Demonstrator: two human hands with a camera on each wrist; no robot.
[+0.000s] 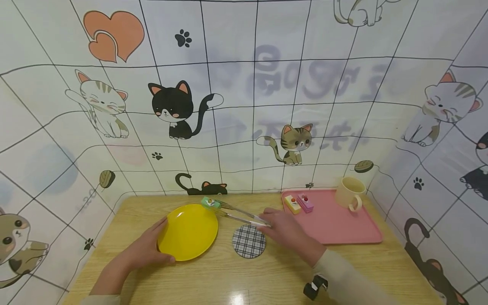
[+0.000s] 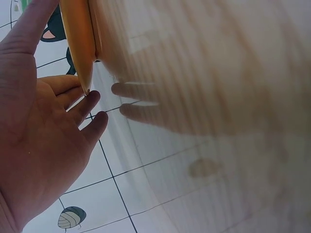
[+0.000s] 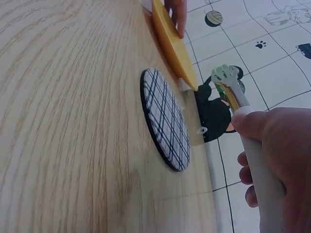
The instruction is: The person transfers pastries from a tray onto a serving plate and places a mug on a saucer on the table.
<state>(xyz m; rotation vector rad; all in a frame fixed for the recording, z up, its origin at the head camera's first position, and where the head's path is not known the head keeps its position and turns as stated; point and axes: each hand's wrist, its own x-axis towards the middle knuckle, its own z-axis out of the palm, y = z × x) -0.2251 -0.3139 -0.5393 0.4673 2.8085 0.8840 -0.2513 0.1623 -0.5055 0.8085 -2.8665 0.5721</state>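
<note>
My right hand (image 1: 286, 231) grips the white handle of metal tongs (image 3: 260, 170). Their fork-like tips pinch a small green toy cake slice (image 1: 209, 202) at the far rim of a yellow plate (image 1: 188, 235). Whether the slice touches the plate is unclear. At the plate's left edge, my left hand (image 1: 146, 245) rests against the rim, with thumb and fingers spread along it. In the left wrist view, the fingers (image 2: 87, 107) look relaxed. Between the plate and my right hand lies a round checked coaster (image 1: 249, 241).
A pink tray (image 1: 343, 231) stands at the right. It bears yellow (image 1: 292, 204) and pink toy cake slices (image 1: 305, 203) and a cream mug (image 1: 350, 192). Behind the wooden table (image 1: 213, 279) hangs a cat-patterned cloth (image 1: 236, 127).
</note>
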